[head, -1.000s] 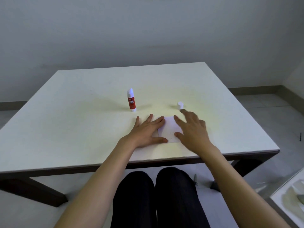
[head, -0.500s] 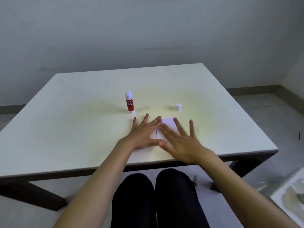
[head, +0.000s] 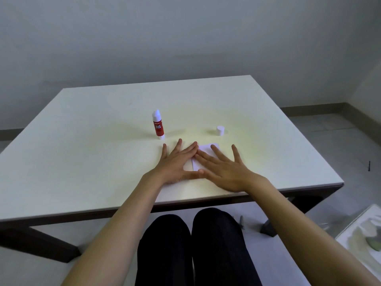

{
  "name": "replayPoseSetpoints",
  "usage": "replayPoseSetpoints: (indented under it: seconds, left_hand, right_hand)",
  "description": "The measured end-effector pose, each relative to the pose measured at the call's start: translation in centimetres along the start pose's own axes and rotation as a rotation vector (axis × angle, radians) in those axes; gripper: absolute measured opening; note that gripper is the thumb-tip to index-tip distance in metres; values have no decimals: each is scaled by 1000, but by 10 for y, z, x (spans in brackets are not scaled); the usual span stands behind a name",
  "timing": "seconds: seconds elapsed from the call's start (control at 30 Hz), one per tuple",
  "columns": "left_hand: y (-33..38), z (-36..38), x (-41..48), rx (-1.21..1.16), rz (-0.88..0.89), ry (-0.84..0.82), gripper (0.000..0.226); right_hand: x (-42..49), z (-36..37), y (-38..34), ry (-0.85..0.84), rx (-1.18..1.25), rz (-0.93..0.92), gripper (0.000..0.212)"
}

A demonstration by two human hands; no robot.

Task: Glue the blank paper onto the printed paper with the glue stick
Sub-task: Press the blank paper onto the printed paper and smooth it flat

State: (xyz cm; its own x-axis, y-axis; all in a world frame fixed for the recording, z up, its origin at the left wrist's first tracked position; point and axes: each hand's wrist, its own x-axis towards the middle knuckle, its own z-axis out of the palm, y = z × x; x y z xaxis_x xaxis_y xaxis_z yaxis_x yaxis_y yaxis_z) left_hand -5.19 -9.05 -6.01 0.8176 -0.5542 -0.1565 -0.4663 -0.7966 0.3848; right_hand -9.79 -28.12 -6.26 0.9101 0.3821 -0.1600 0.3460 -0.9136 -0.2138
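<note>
A small white paper (head: 206, 148) lies flat on the white table (head: 82, 162), mostly covered by my hands. My left hand (head: 177, 164) lies flat with fingers spread over its left edge. My right hand (head: 224, 168) presses flat on it, fingers spread and pointing up-left. Whether a printed sheet lies underneath cannot be told. A red glue stick (head: 158, 125) stands upright and uncapped, just beyond my left hand. Its white cap (head: 220, 130) stands beyond the paper to the right.
The table's near edge (head: 185, 202) runs just behind my wrists, with my dark-trousered legs (head: 191, 248) below it. A grey wall rises behind the table. A pale tray-like object (head: 365, 238) sits on the floor at lower right.
My right hand has swept from the paper's right side, down and to the left, and now lies flat with fingers spread across the paper. My left hand has stayed flat on the left edge.
</note>
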Motion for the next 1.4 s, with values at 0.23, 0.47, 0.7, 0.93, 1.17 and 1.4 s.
replayPoseSetpoints:
  seconds: [0.23, 0.47, 0.7, 0.93, 1.17, 1.4]
  left_hand:
    - [0, 2, -1, -16, -13, 7, 98]
    - [0, 2, -1, -13, -17, 4, 99]
    - [0, 2, -1, -4, -15, 4, 99]
    - [1, 0, -2, 20, -24, -16, 96]
    - [1, 0, -2, 32, -25, -31, 99]
    - [3, -2, -3, 28, -29, -40, 97]
  right_hand:
    - [7, -8, 2, 55, -117, 116, 69]
    - [-16, 2, 4, 31, -85, -18, 67]
    - [-16, 0, -3, 31, -76, 35, 80]
    - [-20, -7, 14, -19, -51, 50, 67]
    - [-29, 3, -6, 1, -63, -45, 81]
    - [-37, -15, 18, -62, -29, 71, 66]
